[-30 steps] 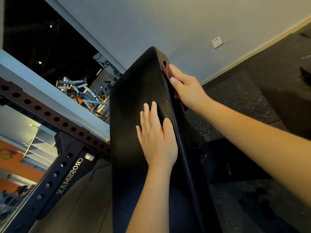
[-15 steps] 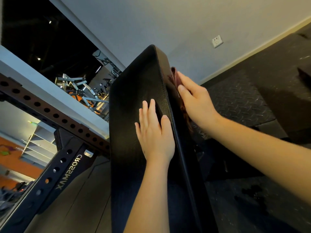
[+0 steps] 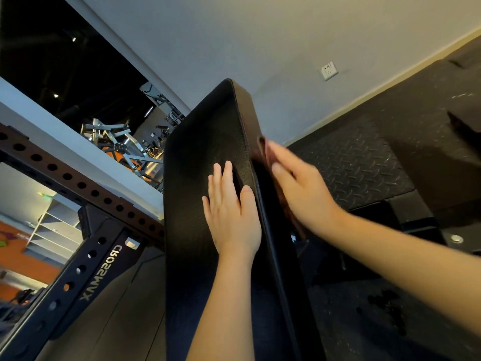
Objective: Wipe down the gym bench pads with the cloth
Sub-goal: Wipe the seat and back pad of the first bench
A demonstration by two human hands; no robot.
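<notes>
- Head view: the step in hand is wiping the tilted bench pad [image 3: 208, 142]'s side edge; the left hand [image 3: 231, 214] lies flat on its face, grip open, holding nothing.
- The blurred right hand [image 3: 304, 194] seems to press the reddish cloth [image 3: 263, 148] there, fingers straight.
- Next: slide the cloth down that edge.
- No container shows.

right hand [image 3: 304, 191] slid lower down the side of the bench pad [image 3: 203, 152], reddish cloth [image 3: 263, 148] moved with it
</notes>
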